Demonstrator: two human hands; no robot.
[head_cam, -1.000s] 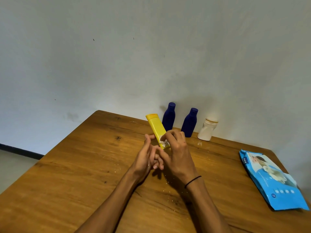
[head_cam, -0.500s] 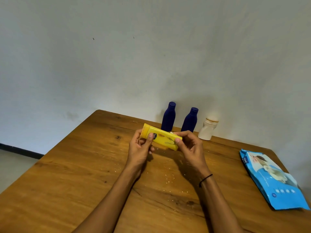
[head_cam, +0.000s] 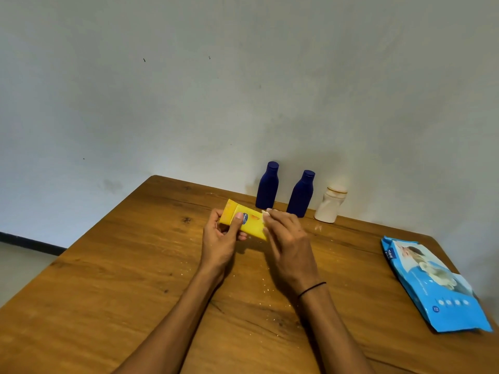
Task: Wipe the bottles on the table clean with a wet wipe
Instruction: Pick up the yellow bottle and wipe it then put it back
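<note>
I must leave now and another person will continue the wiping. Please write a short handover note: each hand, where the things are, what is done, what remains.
Left hand: holds the yellow tube by its cap end, lying sideways above the table.
Right hand: presses a small white wet wipe against the tube's other end.
At the wall: two blue bottles and a white bottle, upright.
Blue wipes pack: on the table, right side.
Done: the yellow tube is being wiped.
Left: finish the tube; whether the three standing bottles are clean cannot be told.
</note>
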